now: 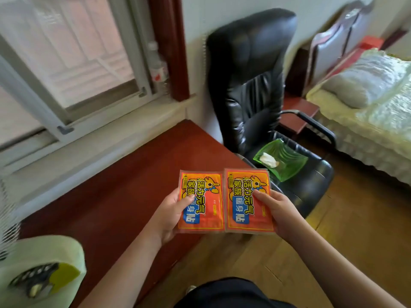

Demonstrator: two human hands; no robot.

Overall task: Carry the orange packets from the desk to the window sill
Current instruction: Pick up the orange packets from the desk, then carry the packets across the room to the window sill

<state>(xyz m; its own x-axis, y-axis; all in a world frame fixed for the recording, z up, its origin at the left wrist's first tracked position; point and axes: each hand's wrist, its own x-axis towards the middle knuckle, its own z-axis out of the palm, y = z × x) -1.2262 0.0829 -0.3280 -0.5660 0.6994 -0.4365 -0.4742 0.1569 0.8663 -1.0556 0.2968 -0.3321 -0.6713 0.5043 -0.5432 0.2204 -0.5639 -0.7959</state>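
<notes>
Two flat orange packets with yellow and blue print are held side by side over the near edge of the red-brown desk (pixel 124 192). My left hand (pixel 171 215) grips the left orange packet (pixel 205 196) by its left edge, thumb on top. My right hand (pixel 279 211) grips the right orange packet (pixel 246 203) by its right edge. The pale window sill (pixel 95 147) runs along the far side of the desk, below the sliding window (pixel 66 63).
A black office chair (pixel 251 85) stands to the right of the desk with a green glass dish (pixel 287 161) on its seat. A clear bottle (pixel 159 67) stands at the sill's far end. A pale green fan (pixel 37 270) sits at lower left; a bed (pixel 375 121) at far right.
</notes>
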